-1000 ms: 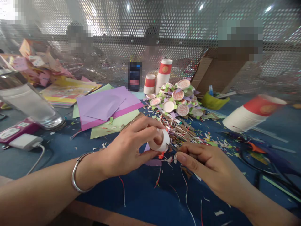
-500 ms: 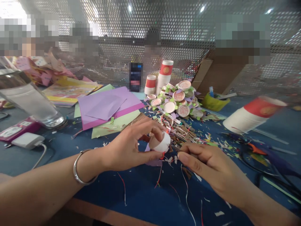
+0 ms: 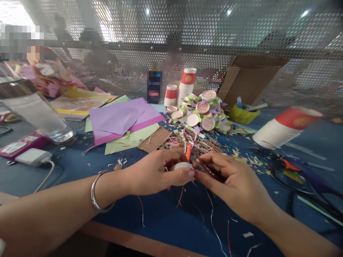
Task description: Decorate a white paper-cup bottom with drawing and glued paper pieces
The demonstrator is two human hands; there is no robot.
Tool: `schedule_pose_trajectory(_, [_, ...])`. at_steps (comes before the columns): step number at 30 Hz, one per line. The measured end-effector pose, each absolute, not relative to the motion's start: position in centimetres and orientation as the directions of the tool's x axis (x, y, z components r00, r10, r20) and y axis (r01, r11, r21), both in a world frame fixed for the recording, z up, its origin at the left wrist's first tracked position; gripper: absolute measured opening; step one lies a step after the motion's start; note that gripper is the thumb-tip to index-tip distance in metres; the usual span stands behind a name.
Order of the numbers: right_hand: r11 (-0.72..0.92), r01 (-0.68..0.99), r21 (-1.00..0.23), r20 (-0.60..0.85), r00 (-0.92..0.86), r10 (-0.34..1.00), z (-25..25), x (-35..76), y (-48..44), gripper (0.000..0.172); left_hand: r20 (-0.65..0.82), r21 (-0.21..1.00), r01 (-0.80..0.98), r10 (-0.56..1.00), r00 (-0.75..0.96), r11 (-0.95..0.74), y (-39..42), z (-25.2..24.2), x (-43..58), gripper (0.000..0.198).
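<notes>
White cup piece [image 3: 182, 166] sits in the left hand [image 3: 151, 174], fingers and thumb clamped on it, over the blue worktop [image 3: 171, 217]. The right hand [image 3: 235, 185] pinches a slim dark tool [image 3: 205, 166] just beside it; whether tool and piece touch, I cannot tell. Beyond lie scraps [image 3: 197, 141], then heaped cup bases [image 3: 192, 120].
</notes>
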State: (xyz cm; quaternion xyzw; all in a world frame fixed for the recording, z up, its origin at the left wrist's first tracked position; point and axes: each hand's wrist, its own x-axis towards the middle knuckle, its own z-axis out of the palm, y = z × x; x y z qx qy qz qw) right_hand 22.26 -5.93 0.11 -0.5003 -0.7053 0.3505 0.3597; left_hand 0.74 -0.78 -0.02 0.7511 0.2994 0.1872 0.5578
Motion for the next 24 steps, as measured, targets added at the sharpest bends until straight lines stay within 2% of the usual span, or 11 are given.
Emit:
schedule_pose_trajectory(9, [0.302, 0.507, -0.807, 0.206, -0.236, 0.95, -0.6, 22.1, -6.1, 0.016, -0.046, 0.874, 0.371, 0.707, 0.706, -0.314, -1.8, 0.2, 1.1, 0.03])
schedule_pose_trajectory(13, [0.266, 0.503, -0.823, 0.165, -0.236, 0.958, -0.6, 22.0, -6.2, 0.024, 0.005, 0.865, 0.336, 0.678, 0.735, -0.371, -1.5, 0.1, 1.2, 0.025])
schedule_pose_trajectory(19, [0.239, 0.449, -0.861, 0.138, -0.246, 0.959, 0.5, 21.5, -6.4, 0.043, -0.049, 0.927, 0.271, 0.635, 0.771, -0.258, -1.4, -0.1, 1.1, 0.023])
schedule_pose_trajectory(24, [0.232, 0.412, -0.881, 0.124, -0.274, 0.954, 0.6, 21.6, -6.4, 0.039, -0.093, 0.953, 0.249, 0.613, 0.784, -0.174, -1.5, 0.3, 1.0, 0.021])
